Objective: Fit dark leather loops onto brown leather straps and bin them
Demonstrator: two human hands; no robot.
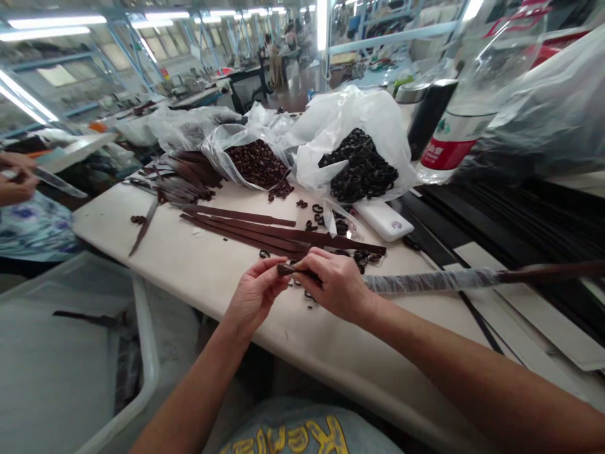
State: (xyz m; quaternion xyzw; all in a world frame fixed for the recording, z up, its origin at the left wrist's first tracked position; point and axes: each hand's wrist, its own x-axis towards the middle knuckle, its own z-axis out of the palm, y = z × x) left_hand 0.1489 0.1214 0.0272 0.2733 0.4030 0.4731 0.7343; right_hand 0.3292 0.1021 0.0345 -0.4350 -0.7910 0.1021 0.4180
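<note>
My right hand [333, 284] is closed around the end of a long brown belt strap [543, 272], which runs off to the right with a clear plastic sleeve [425, 281] over its middle. My left hand [255, 291] pinches the strap's tip [285, 269] with thumb and fingers, and whether a small loop sits there I cannot tell. Both hands hover just above the white table [198, 271]. Small dark loops [362, 257] lie scattered around the hands. Several brown straps [265, 232] lie flat just beyond them.
Two open plastic bags hold brown loops [258, 162] and black loops [362, 169]. A white box [384, 221], a water bottle [466, 126] and black strips [520, 221] sit to the right. A grey bin [70, 353] stands at left. Another person's hand [16, 180] works at far left.
</note>
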